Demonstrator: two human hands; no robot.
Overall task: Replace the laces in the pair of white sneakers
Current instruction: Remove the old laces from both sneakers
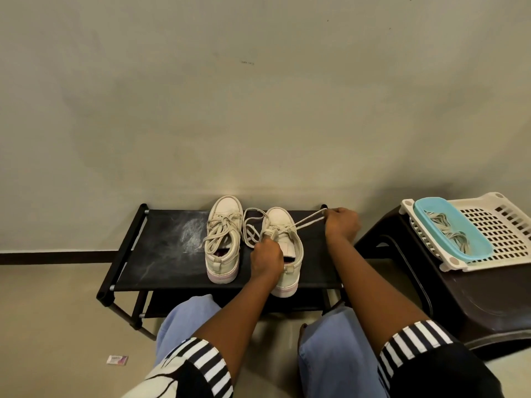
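Pulling the lace (309, 219) taut toward centre right with the right hand (342, 225), fingers curled round it. Gripping with the left hand (265, 258), fingers curled, the right sneaker (280, 218) at frame centre on the black rack (166, 254), just beside the left sneaker (227, 206).

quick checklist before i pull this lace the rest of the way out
1. Right hand grips the lace, pulled taut: ok.
2. Left hand holds the nearer sneaker at its tongue: ok.
3. Lace free of snags at the eyelets: cannot tell, the left hand covers them.
4. Nearer sneaker rests flat on the shoe rack: ok.
5. Farther sneaker unlaced: not ok, still laced.
6. Spare laces ready in the teal tray: ok.
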